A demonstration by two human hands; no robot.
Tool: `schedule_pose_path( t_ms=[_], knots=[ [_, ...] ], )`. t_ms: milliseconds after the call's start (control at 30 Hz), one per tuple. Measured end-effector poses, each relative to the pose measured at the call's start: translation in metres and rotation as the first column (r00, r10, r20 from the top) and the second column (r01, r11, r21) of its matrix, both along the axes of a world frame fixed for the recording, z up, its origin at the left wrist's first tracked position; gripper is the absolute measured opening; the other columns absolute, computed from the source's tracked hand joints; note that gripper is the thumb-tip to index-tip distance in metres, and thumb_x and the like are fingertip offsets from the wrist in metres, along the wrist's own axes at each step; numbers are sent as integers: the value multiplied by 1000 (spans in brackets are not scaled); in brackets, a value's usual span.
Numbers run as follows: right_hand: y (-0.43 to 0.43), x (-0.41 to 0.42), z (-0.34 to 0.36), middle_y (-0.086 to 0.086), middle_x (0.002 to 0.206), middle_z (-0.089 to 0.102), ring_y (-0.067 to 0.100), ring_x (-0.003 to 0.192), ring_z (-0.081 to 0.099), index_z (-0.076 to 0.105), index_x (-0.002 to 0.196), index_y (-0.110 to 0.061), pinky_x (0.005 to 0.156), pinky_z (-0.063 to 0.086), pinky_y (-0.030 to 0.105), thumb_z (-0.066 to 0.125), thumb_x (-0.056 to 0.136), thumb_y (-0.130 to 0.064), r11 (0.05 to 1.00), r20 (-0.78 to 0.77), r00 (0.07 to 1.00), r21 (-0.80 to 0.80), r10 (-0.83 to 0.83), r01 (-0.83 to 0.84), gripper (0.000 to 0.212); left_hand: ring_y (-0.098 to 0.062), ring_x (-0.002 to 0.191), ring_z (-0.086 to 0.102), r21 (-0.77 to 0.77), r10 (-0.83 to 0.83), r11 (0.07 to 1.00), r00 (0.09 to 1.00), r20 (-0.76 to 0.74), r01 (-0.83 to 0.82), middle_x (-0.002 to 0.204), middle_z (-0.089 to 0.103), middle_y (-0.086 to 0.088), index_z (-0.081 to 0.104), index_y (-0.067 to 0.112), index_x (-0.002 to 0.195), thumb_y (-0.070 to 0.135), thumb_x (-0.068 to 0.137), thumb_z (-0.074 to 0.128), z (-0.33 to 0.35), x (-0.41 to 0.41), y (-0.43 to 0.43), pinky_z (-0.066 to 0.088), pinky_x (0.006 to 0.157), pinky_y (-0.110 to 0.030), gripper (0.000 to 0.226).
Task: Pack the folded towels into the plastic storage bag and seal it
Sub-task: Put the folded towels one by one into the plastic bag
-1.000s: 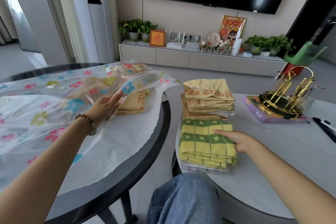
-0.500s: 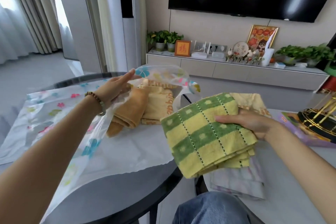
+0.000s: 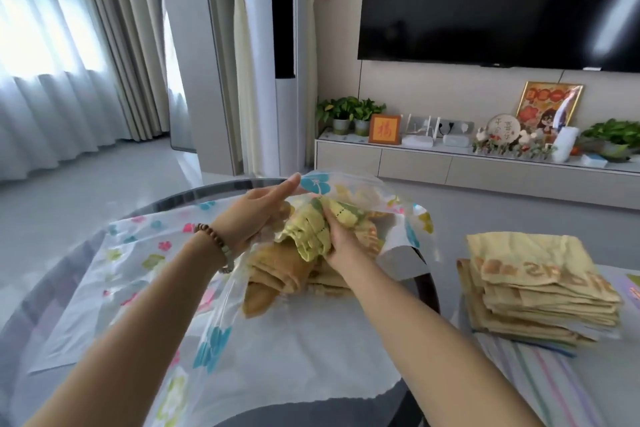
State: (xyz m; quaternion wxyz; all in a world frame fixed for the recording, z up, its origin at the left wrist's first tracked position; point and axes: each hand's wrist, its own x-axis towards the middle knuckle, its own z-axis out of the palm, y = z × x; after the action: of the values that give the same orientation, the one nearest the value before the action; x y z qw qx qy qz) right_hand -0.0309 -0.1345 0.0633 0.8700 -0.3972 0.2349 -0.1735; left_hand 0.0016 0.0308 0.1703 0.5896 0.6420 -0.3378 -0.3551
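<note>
The dark glass counter [image 3: 45, 274] carries the flowered bag [image 3: 138, 253], its mouth now lifted wider than half a second ago. The stack [image 3: 540, 291] of yellow towels sits on the right counter, well apart. The green-checked towel [image 3: 311, 236], earlier held out in the open air, is now pushed into the mouth above the orange towels [image 3: 277, 274]. The right hand [image 3: 341, 243] grips it, fingers curled; the left hand [image 3: 252, 215], fingers straight and together, holds up the upper film.
</note>
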Motion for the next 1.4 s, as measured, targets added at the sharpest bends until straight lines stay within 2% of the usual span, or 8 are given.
schedule_pose_path(
  t_ms=[267,567,667,767,967,1067,1233,1400],
  knots=[
    [-13,-20,-10,14,138,54,27,124,53,47,137,-6,103,43,37,59,92,-7,983,-126,988,-148,90,-108,47,-2,40,26,18,-28,999,999,-23,28,45,36,12,63,28,103,60,69,53,-15,-2,-3,23,37,-12,48],
    [-63,-206,1,13,131,62,28,114,64,55,128,-9,89,55,31,66,82,-18,793,-357,835,-304,419,-528,48,-3,39,27,99,38,994,991,130,-51,44,39,15,67,34,93,75,60,53,-50,-33,-18,23,35,-14,55],
    [-94,-268,-12,10,115,71,22,100,69,55,127,-5,86,56,30,67,81,-16,863,-465,869,-355,172,-360,49,-2,35,28,105,14,994,982,186,-34,39,38,16,69,34,81,70,67,50,-65,-50,-27,24,33,-12,42],
    [-117,-317,-41,3,93,66,15,85,60,55,125,0,76,46,24,76,77,-23,834,-619,768,-503,-166,-225,57,0,33,33,91,8,995,973,229,-29,37,41,15,65,26,75,58,79,50,-81,-65,-37,26,32,-9,36],
    [-133,-369,-88,16,143,41,31,127,45,32,140,-4,101,38,36,82,69,-38,816,-767,483,-554,-422,-167,93,1,35,37,94,84,990,980,178,-102,52,45,9,63,35,87,66,65,51,-96,-76,-43,31,36,-10,40],
    [-134,-372,-94,17,143,44,34,128,48,26,145,-1,106,41,45,86,65,-35,907,-775,530,-420,-345,-25,106,0,33,34,115,94,986,977,190,-117,40,42,16,62,38,90,69,65,49,-99,-76,-42,28,33,-11,42],
    [-129,-369,-95,22,130,59,34,117,58,54,127,5,103,44,45,79,76,-26,957,-811,544,-287,-215,-49,65,0,31,35,113,77,988,975,210,-102,37,43,16,63,31,93,64,70,50,-99,-77,-41,28,32,-10,43],
    [-115,-365,-84,15,100,71,27,87,68,58,125,0,77,55,38,70,84,-20,974,-695,712,-215,-104,-67,47,4,41,47,89,-8,996,928,374,-27,54,61,16,62,22,106,35,83,61,-100,-73,-34,37,39,-8,26]
  ],
)
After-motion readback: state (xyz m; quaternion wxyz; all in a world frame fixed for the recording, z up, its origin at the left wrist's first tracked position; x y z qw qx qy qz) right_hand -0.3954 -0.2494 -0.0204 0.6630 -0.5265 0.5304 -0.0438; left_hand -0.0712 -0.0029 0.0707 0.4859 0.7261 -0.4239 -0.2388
